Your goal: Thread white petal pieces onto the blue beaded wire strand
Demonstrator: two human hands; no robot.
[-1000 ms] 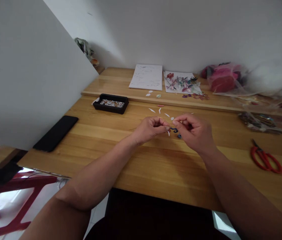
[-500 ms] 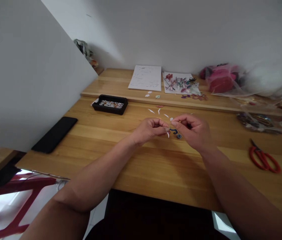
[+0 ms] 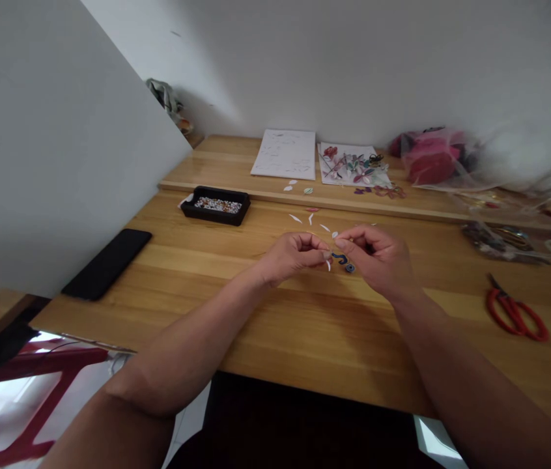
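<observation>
Your left hand (image 3: 327, 251) and right hand (image 3: 339, 240) press thumb to forefinger, on what I can't tell. The dark-blue curled strip (image 3: 341, 260) shows between them, nearer the far edge of the light-brown wooden tabletop (image 3: 278, 326). Apparently fine fingertip work: next calls for steadiness.

The curled piece (image 3: 340, 258) is blue, the scissor handles (image 3: 514, 314) red, the tray (image 3: 214, 215) black, the beads (image 3: 217, 204) white-and-amber, the worktop (image 3: 182, 273) brown, wood-grained.

A phone (image 3: 108, 264) lies left of the left hand (image 3: 291, 258), scissors (image 3: 510, 308) right of the right hand (image 3: 380, 262) (tray (image 3: 210, 213) farther back).
</observation>
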